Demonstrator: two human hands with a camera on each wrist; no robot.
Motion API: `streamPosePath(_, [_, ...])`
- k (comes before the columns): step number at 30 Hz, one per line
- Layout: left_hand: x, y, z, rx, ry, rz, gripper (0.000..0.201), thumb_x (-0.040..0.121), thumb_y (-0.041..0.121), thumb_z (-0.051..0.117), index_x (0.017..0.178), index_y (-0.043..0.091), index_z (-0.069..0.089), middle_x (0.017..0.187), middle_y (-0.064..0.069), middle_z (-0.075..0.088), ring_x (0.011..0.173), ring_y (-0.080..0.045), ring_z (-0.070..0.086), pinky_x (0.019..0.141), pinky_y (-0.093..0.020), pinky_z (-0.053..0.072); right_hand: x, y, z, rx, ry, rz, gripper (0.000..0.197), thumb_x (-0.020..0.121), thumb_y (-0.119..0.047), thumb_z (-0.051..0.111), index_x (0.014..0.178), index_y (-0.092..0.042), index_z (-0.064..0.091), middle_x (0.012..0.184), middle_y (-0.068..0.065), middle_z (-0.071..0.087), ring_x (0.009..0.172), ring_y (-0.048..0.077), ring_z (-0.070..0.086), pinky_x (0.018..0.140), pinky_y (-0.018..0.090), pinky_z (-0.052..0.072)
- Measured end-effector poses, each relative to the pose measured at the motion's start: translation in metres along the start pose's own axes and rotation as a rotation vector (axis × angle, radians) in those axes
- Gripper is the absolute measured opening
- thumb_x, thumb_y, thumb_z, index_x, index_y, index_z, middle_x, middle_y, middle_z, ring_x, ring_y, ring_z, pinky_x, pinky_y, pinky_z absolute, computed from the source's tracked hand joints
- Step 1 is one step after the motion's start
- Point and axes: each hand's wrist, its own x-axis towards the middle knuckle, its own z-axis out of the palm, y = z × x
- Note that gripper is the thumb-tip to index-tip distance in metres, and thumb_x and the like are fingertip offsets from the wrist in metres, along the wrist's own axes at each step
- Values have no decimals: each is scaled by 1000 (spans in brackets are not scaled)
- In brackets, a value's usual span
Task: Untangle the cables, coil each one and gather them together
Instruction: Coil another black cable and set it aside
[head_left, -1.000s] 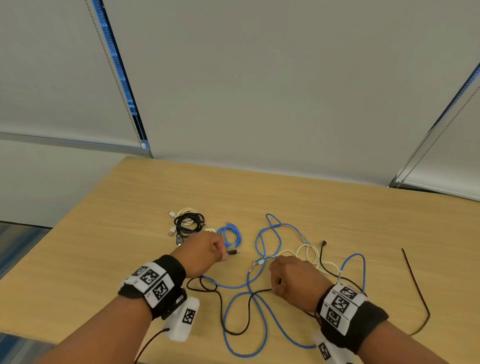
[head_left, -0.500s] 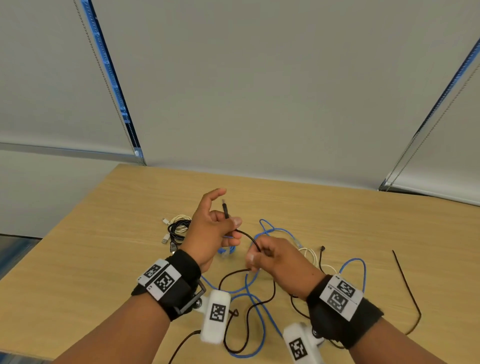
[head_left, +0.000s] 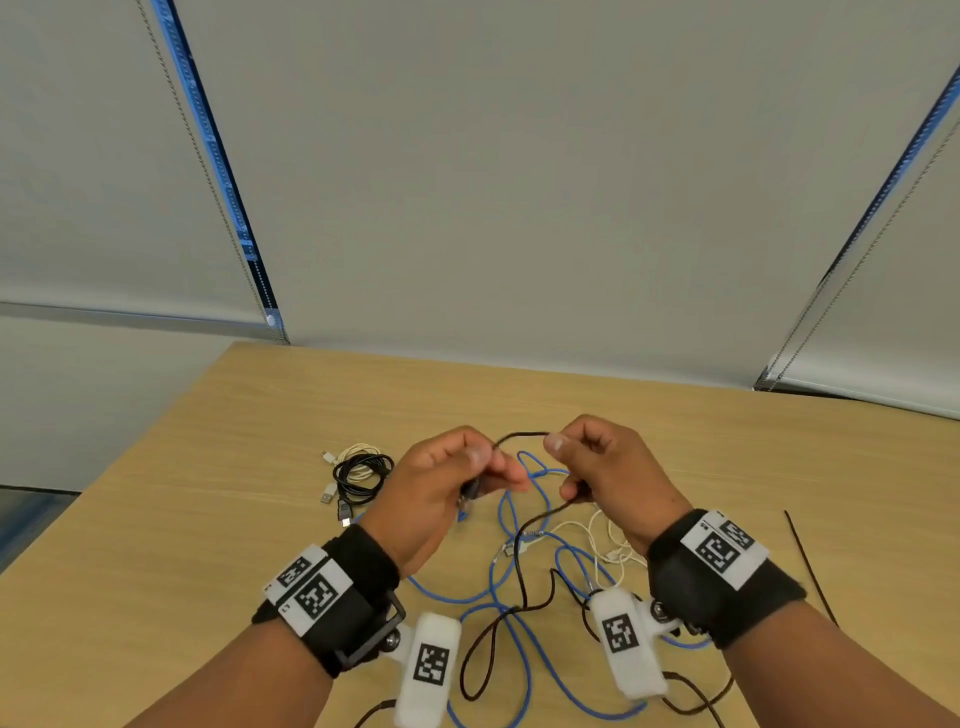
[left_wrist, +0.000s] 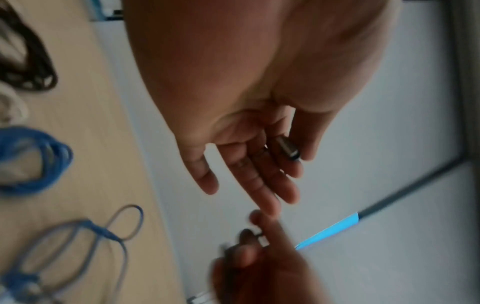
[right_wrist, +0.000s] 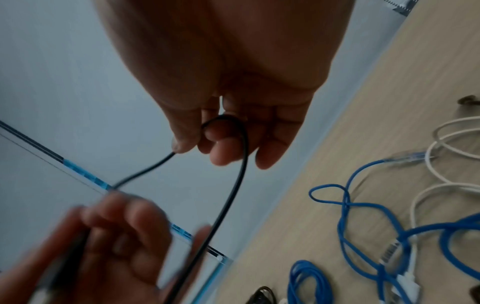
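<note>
Both hands are raised above the table. My left hand pinches the plug end of the black cable between thumb and fingers. My right hand grips the same cable a short span along, looped round a finger. From there the black cable hangs down to a loop on the table. Under the hands a long blue cable and a white cable lie tangled with it.
A coiled black cable and a coiled white cable lie together at the left, with a small blue coil beside them. A thin black strand lies alone at the right. Window blinds stand behind the table's far edge.
Both hands have lifted the black cable end off the table and drawn apart, so a short arc of cable now spans between them. The plug now points down in my left hand.
</note>
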Motion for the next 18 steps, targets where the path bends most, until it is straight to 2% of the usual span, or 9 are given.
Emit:
streamPosePath(3, [8, 11, 7, -359, 54, 10, 20, 101, 21, 51, 89, 7, 59, 116, -27, 70, 119, -43, 65, 109, -49, 46, -8, 10, 15, -52, -146, 54, 17, 96, -20, 66, 83, -12, 58, 63, 2, 59, 56, 18, 63, 56, 31, 53])
streamPosePath(5, [16, 18, 10, -447, 131, 65, 17, 101, 20, 48, 89, 9, 54, 128, -26, 66, 127, -38, 61, 115, -52, 38, -17, 18, 29, -101, -251, 79, 14, 97, -15, 64, 85, -11, 56, 64, 1, 60, 56, 18, 65, 59, 34, 52])
streamPosePath(6, [20, 21, 10, -420, 182, 102, 16, 101, 18, 48, 88, 11, 53, 131, -23, 66, 127, -34, 61, 114, -49, 38, -23, 22, 34, -104, -306, 100, 13, 97, -13, 62, 86, -11, 56, 64, -1, 61, 56, 18, 66, 60, 35, 52])
streamPosePath(7, [24, 24, 10, -328, 246, 141, 16, 102, 15, 47, 87, 13, 52, 129, -19, 68, 126, -29, 63, 111, -45, 40, -28, 24, 37, -104, -360, 120, 11, 97, -11, 59, 86, -12, 56, 65, -4, 62, 58, 18, 67, 62, 37, 52])
streamPosePath(9, [30, 28, 4, 16, 382, 209, 22, 104, 8, 44, 85, 16, 52, 122, -8, 74, 119, -19, 68, 98, -36, 44, -36, 26, 39, -130, -435, 127, 12, 97, -10, 54, 87, -14, 58, 65, -11, 63, 59, 18, 66, 67, 42, 54])
streamPosePath(11, [33, 27, -4, 405, 433, 230, 21, 105, 11, 45, 87, 16, 53, 115, 3, 76, 113, -9, 69, 89, -32, 46, -40, 20, 35, -203, -433, 76, 16, 99, -20, 52, 86, -22, 62, 65, -16, 59, 57, 13, 60, 64, 39, 54])
streamPosePath(14, [29, 17, -11, 793, 294, 172, 18, 106, 19, 47, 93, 20, 58, 103, 14, 76, 99, -1, 68, 86, -25, 49, -38, -3, 20, -235, -322, -85, 21, 95, -41, 53, 89, -28, 68, 65, -17, 50, 58, 6, 49, 57, 34, 54])
streamPosePath(16, [22, 5, -6, 815, 165, 87, 19, 105, 20, 49, 92, 24, 63, 88, 12, 76, 84, -13, 68, 80, -32, 50, -32, -20, 6, -197, -213, -147, 28, 90, -49, 52, 89, -28, 72, 59, -15, 46, 54, 8, 45, 53, 32, 51])
streamPosePath(18, [16, -1, 7, 719, 60, 1, 24, 105, 18, 49, 88, 24, 64, 80, 5, 74, 87, -27, 67, 81, -40, 51, -24, -29, -6, -159, -124, -155, 27, 94, -44, 53, 88, -28, 73, 57, -13, 44, 52, 10, 43, 52, 30, 48])
